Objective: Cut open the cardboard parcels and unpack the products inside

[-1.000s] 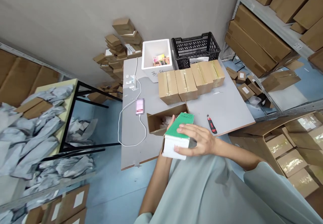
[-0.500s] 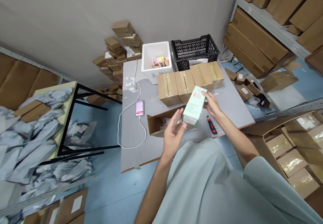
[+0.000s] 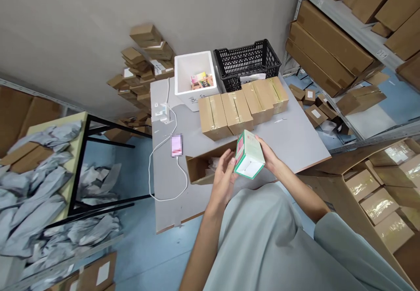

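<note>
The right hand (image 3: pixel 269 154) grasps a green-and-white carton (image 3: pixel 252 147) by its right side, fingers tucked partly out of sight. The left hand (image 3: pixel 225 173) has its fingers loosely bent at the carton's left side; whether it bears any weight I cannot tell, as the contact is partly hidden. The carton is at the centre of the frame, above the near part of the desk (image 3: pixel 288 144). Its white, green-edged end faces the wearer, a pink panel shows on its left, and its long axis runs away toward the top of the frame, leaning slightly left.

Just left of it, an open cardboard box (image 3: pixel 196 165) holds crumpled clear plastic; the carton and left hand cover part of this box. Farther left lie a phone (image 3: pixel 177 145) and its looping white cable (image 3: pixel 150 168).

Above the carton in the frame, a row of taped brown boxes (image 3: pixel 215 117) stands in the way of a white foam box (image 3: pixel 183 72), which contains small colourful packets, and a black crate (image 3: pixel 229 84) with a paper on its front.

Grey bags (image 3: pixel 42 194) heap at the left edge, shelved long boxes (image 3: pixel 331 48) fill the upper right, and a big carton (image 3: pixel 320 190) of taped packages (image 3: pixel 379 207) sits lower right.
</note>
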`<action>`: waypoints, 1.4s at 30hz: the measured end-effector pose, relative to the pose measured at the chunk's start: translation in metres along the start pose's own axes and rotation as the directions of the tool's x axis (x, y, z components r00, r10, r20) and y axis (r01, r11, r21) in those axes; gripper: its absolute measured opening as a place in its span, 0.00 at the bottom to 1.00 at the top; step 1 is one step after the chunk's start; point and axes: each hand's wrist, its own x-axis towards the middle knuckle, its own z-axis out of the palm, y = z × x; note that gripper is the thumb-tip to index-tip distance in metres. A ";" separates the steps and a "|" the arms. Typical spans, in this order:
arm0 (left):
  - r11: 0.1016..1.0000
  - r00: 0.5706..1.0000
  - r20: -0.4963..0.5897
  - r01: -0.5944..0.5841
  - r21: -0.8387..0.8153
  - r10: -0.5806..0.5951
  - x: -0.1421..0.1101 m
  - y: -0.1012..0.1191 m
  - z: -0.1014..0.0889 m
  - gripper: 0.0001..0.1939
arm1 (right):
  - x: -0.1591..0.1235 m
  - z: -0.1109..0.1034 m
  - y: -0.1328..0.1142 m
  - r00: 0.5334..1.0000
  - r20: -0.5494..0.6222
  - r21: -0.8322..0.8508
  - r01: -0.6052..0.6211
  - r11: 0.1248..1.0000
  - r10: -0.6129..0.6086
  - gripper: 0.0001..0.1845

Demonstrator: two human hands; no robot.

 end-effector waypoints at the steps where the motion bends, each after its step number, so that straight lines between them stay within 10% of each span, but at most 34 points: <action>1: 0.993 0.994 0.046 0.104 -0.057 -0.101 0.003 -0.003 -0.004 0.34 | 0.002 0.002 -0.004 1.000 -0.025 0.052 -0.011 0.999 0.012 0.30; 5: 0.919 0.917 0.246 0.358 -0.165 -0.313 0.011 -0.010 -0.011 0.36 | 0.007 0.013 -0.018 0.997 -0.071 0.138 0.008 0.990 0.002 0.36; 13: 0.991 0.990 0.055 0.130 0.043 -0.132 0.048 0.024 0.004 0.47 | -0.011 -0.004 -0.040 1.000 0.025 -0.183 0.003 0.983 0.002 0.42; 20: 0.985 0.985 0.118 0.107 0.134 -0.123 0.110 0.048 0.015 0.47 | 0.010 -0.004 -0.060 0.999 0.009 -0.203 -0.037 0.978 0.039 0.40; 28: 0.994 0.972 0.227 -0.079 0.080 0.059 0.222 0.105 0.053 0.37 | 0.116 0.027 -0.123 0.972 -0.090 -0.123 0.206 0.971 -0.217 0.38; 35: 0.909 0.952 0.149 -0.302 0.287 0.269 0.346 0.210 0.116 0.38 | 0.272 0.082 -0.209 0.891 -0.047 -0.130 0.443 0.887 -0.451 0.25; 39: 0.725 0.905 0.052 -0.372 0.579 0.423 0.351 0.248 0.129 0.32 | 0.324 0.110 -0.239 0.880 -0.295 -0.119 0.353 0.928 -0.373 0.21; 42: 0.708 0.891 0.040 -0.385 0.592 0.452 0.306 0.229 0.091 0.28 | 0.322 0.098 -0.219 0.892 -0.278 -0.138 0.331 0.933 -0.358 0.19</action>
